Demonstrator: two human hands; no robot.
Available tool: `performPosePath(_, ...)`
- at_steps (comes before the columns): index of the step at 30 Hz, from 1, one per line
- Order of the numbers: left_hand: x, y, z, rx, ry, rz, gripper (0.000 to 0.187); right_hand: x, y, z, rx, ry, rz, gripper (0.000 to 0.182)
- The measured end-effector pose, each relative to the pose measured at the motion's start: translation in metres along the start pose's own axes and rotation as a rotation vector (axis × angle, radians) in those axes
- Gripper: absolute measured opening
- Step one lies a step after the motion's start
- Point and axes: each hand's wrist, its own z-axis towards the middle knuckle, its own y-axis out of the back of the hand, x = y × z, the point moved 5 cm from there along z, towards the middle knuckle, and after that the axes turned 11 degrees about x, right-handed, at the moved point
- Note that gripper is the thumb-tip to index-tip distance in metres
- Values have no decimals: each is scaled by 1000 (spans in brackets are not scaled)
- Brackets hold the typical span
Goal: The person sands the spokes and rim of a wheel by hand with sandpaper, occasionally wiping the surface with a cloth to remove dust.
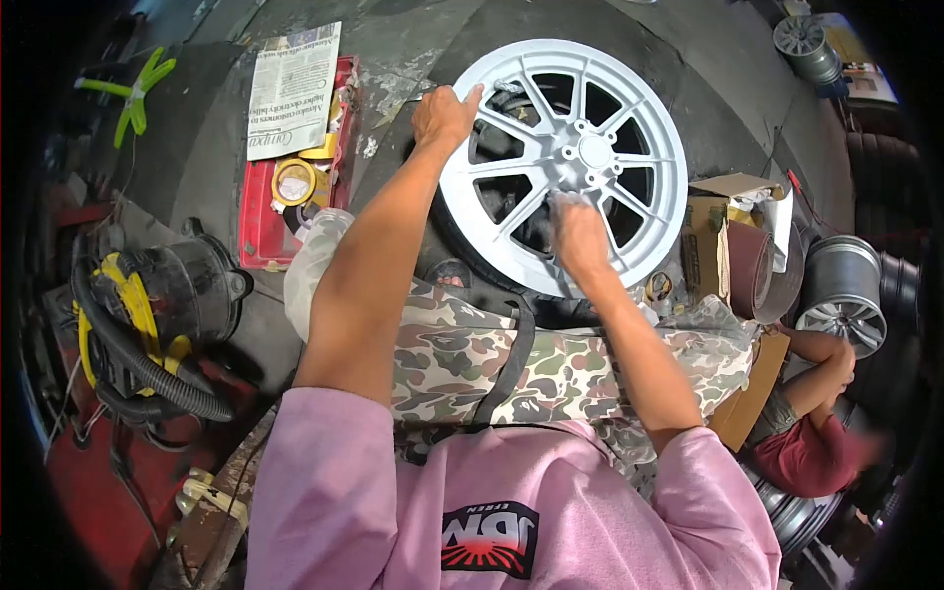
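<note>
A white multi-spoke wheel rim (593, 150) lies face up in front of me, propped on a black tire (462, 241). My left hand (444, 120) grips its outer edge at the upper left, one finger stretched along the lip. My right hand (580, 236) is closed over a spoke at the lower middle, below the hub. Something pale shows at its blurred fingertips; I cannot make out what it is. A whitish crumpled bit (508, 87) rests near the rim's upper left edge.
On the left stand a red tray (258, 221) with tape rolls, a newspaper (295, 93) and a black-yellow vacuum (187, 295). To the right are a cardboard box (703, 241), sandpaper rolls (749, 270) and a silver rim (844, 290). Another person (811, 447) sits at lower right.
</note>
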Motion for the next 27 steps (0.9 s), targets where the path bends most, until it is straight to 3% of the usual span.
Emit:
performPosePath(2, 0, -2, -1, -2, 0, 8, 61, 8, -14, -1, 45, -96, 30, 11)
performPosePath(4, 1, 0, -1, -10, 26, 11, 61, 19, -3, -11, 26, -43, 33, 10)
performPosePath(8, -1, -2, 4, 12, 17, 24, 62, 41, -5, -26, 182, 267, 472, 19)
performPosePath(11, 3, -1, 4, 17, 26, 43, 62, 41, -2, -22, 240, 206, 607, 22)
performPosePath(14, 2, -1, 10, 46, 56, 70, 64, 13, -1, -27, 434, 256, 715, 30)
performPosePath(16, 4, -1, 14, 131, 38, 98, 83, 4, 45, -53, 778, -43, 726, 30)
performPosePath(18, -3, 8, 11, 200, 40, 151, 84, -35, 53, -73, 566, -82, 896, 28)
performPosePath(20, -9, 17, 8, 145, 70, 258, 66, -76, 75, -94, 113, 57, 405, 28)
performPosePath(23, -12, 25, 21, 233, 1, 360, 58, -120, 79, -115, 49, -99, 483, 27)
performPosePath(26, -4, 30, 31, 344, 48, 285, 54, -112, 73, -133, 6, -176, 642, 27)
performPosePath(27, -7, 33, 27, 294, 25, 282, 52, -104, 70, -139, 11, -214, 597, 26)
